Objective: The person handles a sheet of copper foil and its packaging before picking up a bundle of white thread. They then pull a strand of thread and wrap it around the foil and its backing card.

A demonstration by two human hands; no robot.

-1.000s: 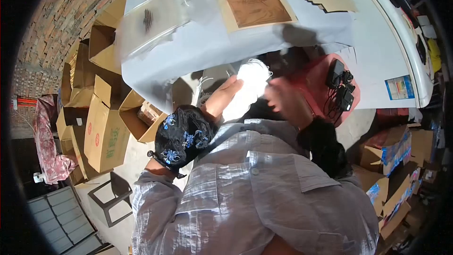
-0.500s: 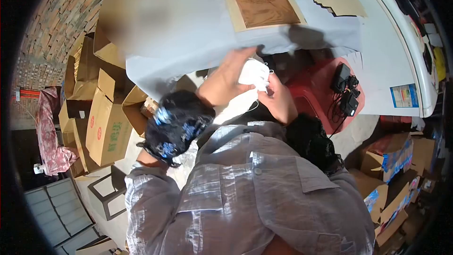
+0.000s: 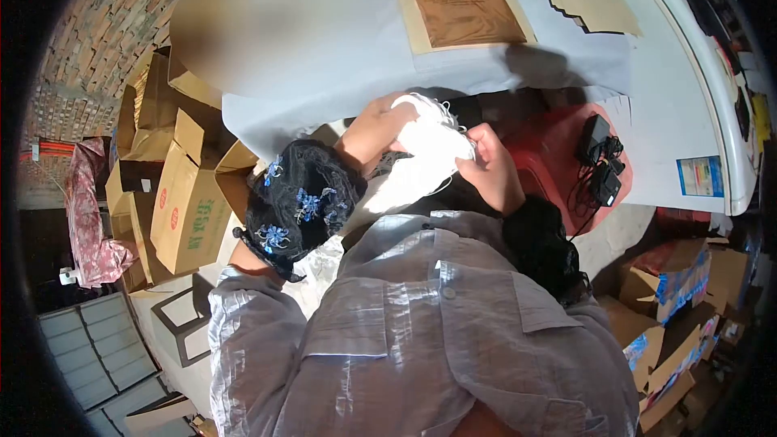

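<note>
Head view: a white bundle of masks (image 3: 433,142) with loose ear loops is held just below the worktop (image 3: 647,89) edge. It is gripped by the left hand (image 3: 380,125) and right hand (image 3: 490,168), fingers pressed onto it. Since half a second ago, the bundle has been drawn slightly nearer the body; the grip appears settled.

One second ago the left hand (image 3: 379,128) and the right hand (image 3: 490,168) were a little apart, with the bundle of white face masks with thin ear loops (image 3: 429,139) between them. Half a second ago both hands closed on the bundle and raised it to the edge of the pale blue table cover (image 3: 340,65). Now the hands are slightly lower again. The bundle looks more spread, and its loops stick out at the top.
</note>
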